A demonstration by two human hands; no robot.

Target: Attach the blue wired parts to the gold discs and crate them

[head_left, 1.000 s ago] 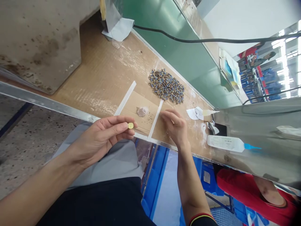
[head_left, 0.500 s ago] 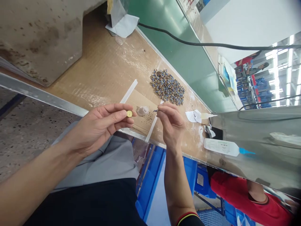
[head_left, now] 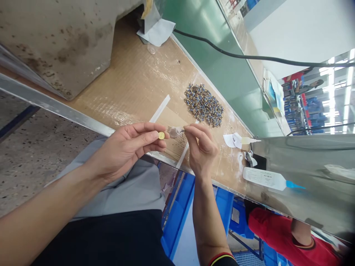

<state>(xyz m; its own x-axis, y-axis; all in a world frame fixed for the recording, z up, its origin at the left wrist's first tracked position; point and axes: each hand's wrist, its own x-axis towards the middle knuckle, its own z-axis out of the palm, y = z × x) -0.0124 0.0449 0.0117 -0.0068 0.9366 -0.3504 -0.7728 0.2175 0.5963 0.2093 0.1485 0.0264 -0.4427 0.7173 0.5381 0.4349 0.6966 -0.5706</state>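
Between thumb and fingers, my left hand (head_left: 133,147) pinches a small round yellow disc (head_left: 161,135), its flat face turned up. My right hand (head_left: 202,146) is closed in a pinch on a tiny dark metal piece (head_left: 182,130), too small to name. Its tip points left, over a small clear round dish (head_left: 174,132) on the cardboard. Tiny brownish bits (head_left: 181,141) lie scattered by the dish. Beyond my right hand sits a heap of small blue and brass-coloured parts (head_left: 203,104).
A stained grey machine housing (head_left: 55,48) stands at upper left. A labelled white bottle with a blue nozzle (head_left: 263,178) and a smaller pale-tipped bottle (head_left: 246,140) lie at right. A black cable (head_left: 222,50) crosses the green panel. A person in red (head_left: 274,225) sits at lower right.
My right hand has come nearer to my left, bringing the tiny metal piece to the clear dish. The left hand still holds the yellow disc. The whole view has shifted slightly.
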